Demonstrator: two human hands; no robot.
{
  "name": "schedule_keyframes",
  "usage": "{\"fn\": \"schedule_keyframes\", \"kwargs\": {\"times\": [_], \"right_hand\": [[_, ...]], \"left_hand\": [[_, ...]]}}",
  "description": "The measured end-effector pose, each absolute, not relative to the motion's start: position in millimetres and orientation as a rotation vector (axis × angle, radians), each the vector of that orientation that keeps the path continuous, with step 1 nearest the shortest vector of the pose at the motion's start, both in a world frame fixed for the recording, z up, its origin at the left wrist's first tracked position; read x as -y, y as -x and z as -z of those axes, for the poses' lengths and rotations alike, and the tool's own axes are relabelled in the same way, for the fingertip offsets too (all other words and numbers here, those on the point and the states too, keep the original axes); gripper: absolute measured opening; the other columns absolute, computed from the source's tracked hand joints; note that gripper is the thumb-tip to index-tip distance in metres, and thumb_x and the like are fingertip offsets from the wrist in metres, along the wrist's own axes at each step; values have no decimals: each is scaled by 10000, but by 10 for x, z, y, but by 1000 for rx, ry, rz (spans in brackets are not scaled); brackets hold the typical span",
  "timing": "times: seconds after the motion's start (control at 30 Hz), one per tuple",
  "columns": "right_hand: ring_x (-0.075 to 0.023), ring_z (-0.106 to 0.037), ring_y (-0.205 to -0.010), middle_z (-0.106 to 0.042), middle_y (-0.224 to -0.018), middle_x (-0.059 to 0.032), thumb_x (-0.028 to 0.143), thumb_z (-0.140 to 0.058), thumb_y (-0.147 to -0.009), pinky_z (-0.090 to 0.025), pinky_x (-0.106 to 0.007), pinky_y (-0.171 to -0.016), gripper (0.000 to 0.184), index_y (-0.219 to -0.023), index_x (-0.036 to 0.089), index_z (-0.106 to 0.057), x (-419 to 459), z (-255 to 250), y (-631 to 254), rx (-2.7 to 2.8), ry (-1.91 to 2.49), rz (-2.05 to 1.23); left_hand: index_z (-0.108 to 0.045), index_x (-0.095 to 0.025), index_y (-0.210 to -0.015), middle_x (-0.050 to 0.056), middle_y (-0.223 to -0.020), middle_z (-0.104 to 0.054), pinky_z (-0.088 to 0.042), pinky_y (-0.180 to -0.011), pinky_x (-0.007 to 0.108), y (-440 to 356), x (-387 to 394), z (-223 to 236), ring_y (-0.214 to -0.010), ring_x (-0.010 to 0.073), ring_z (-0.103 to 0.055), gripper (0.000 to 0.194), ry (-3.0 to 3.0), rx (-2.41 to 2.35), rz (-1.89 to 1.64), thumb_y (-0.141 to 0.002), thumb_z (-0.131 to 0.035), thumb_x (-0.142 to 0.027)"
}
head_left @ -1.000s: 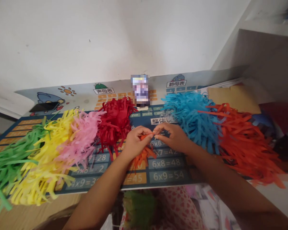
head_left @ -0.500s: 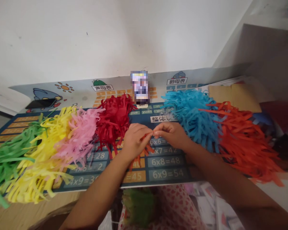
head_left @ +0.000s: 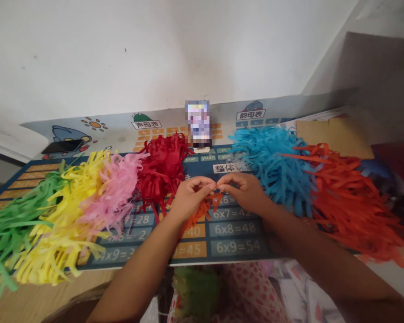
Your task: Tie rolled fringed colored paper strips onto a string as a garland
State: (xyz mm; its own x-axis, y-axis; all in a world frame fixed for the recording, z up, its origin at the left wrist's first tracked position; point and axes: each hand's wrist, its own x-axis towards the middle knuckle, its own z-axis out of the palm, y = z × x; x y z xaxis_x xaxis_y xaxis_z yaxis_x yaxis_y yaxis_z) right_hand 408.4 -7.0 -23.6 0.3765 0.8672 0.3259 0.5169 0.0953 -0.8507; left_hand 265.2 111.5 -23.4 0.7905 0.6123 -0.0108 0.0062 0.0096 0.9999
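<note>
My left hand (head_left: pixel 192 194) and my right hand (head_left: pixel 245 188) meet over the middle of the printed desk mat (head_left: pixel 237 228). Their fingertips pinch close together on a thin orange edge. From there an orange fringed paper strip (head_left: pixel 202 212) hangs down, partly hidden behind the left hand. A red fringed paper bunch (head_left: pixel 163 166) lies just left of my left hand. Beyond the right hand is a blue fringed bunch (head_left: pixel 272 163), with a larger orange-red fringed bunch (head_left: pixel 353 202) at its right.
Pink (head_left: pixel 116 188), yellow (head_left: pixel 62 231) and green (head_left: pixel 23 220) fringed bunches spread along the left. A phone (head_left: pixel 198 123) with a blurred screen stands against the wall; a dark phone (head_left: pixel 63 146) lies back left. Brown paper (head_left: pixel 335 137) rests at the right rear. Something green (head_left: pixel 197 291) sits below the desk edge.
Both hands remain together, their fingers now more arched. More orange fringe shows below the fingertips, between the hands. The whole view has shifted slightly.
</note>
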Motion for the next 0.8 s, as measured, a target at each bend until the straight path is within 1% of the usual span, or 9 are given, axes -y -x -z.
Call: {"fn": "schedule_keyframes", "kwargs": {"times": [0.07, 0.17, 0.23, 0.37, 0.5, 0.67, 0.73, 0.8], "right_hand": [[-145, -664, -711, -726, -759, 6, 246, -626, -835, -485, -240, -681, 101, -791, 211, -710, 70, 248, -4086, 1273, 1571, -406], [-148, -668, -715, -728, -762, 4, 251, -631, -836, -489, -238, -678, 95, -802, 210, -710, 70, 261, -4093, 1264, 1577, -399], [-150, -671, -717, -730, -763, 1, 250, -630, -840, -491, -238, -675, 95, -810, 210, -710, 68, 268, -4091, 1269, 1577, -398], [-147, -668, -725, -729, -777, -1, 233, -620, -850, -494, -241, -691, 93, -818, 212, -705, 65, 279, -4070, 1313, 1573, -346], [-156, -667, -783, -728, -818, -13, 217, -594, -859, -487, -266, -768, 119, -809, 209, -702, 73, 282, -4061, 1389, 1539, -249], [-138, -628, -656, -692, -703, 9, 260, -624, -833, -457, -229, -619, 103, -797, 189, -689, 76, 280, -4104, 1263, 1510, -632], [-136, -616, -658, -685, -697, 10, 266, -626, -823, -450, -230, -631, 109, -786, 186, -688, 77, 269, -4110, 1261, 1527, -624], [-131, -609, -668, -682, -704, 11, 266, -627, -820, -445, -228, -648, 108, -779, 187, -690, 84, 249, -4103, 1270, 1560, -552]], "left_hand": [[-711, -155, -794, 20, -693, -691, -546, -545, 253, -2641, -1104, 220, -599, 146, -650, 272, -1448, -526, -479, -705, -778, -404], [-695, -168, -837, 16, -707, -696, -526, -448, 254, -2626, -1081, 194, -523, 151, -647, 268, -1459, -530, -425, -727, -760, -403], [-689, -172, -825, 11, -704, -700, -519, -440, 246, -2623, -1073, 179, -502, 145, -645, 228, -1529, -537, -449, -748, -738, -381], [-699, -167, -747, 24, -710, -720, -530, -550, 237, -2626, -1094, 179, -604, 150, -671, 164, -1779, -550, -579, -769, -702, -329], [-712, -171, -757, 25, -705, -719, -505, -592, 247, -2620, -1128, 203, -634, 150, -654, 145, -1938, -507, -563, -803, -662, -300], [-685, -198, -742, 11, -720, -714, -466, -705, 294, -2618, -1150, 198, -680, 147, -623, 143, -2293, -271, -727, -855, -603, -230], [-678, -198, -761, 13, -723, -711, -444, -750, 323, -2618, -1154, 196, -694, 154, -613, 150, -2399, -173, -801, -879, -590, -232], [-672, -196, -778, 15, -733, -712, -437, -766, 328, -2617, -1153, 203, -708, 156, -615, 147, -2406, -134, -831, -893, -591, -240]]}}
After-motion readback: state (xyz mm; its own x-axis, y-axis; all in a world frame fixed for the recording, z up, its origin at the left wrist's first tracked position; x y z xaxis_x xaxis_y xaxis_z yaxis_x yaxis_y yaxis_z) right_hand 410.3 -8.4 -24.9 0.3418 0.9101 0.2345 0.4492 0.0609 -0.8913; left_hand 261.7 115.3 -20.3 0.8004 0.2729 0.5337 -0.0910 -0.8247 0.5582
